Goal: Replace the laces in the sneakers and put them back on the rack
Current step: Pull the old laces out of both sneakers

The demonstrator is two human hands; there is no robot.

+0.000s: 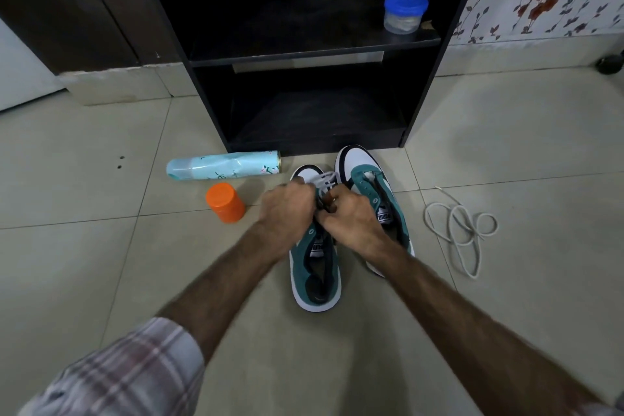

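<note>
- Left hand (pixel 287 204) curled, knuckles up, pinching the white lace (pixel 325 181) over the left sneaker (pixel 315 272).
- Right hand (pixel 351 219) fisted likewise, gripping the same lace just beside it.
- Both sneakers on the tiled floor (pixel 101 246) before the dark rack (pixel 314 54); right sneaker (pixel 366 176) unlaced.
- Loose lace (pixel 461 230) coiled on tiles, well apart.
- Blue-lidded tub (pixel 405 12) on the shelf, contents unclear.
- Orange jar (pixel 225 202) upright, spray can (pixel 223 169) lying flat nearby.

Lace (pixel 325 180) ends hidden under curled fingers (pixel 332 204).
</note>
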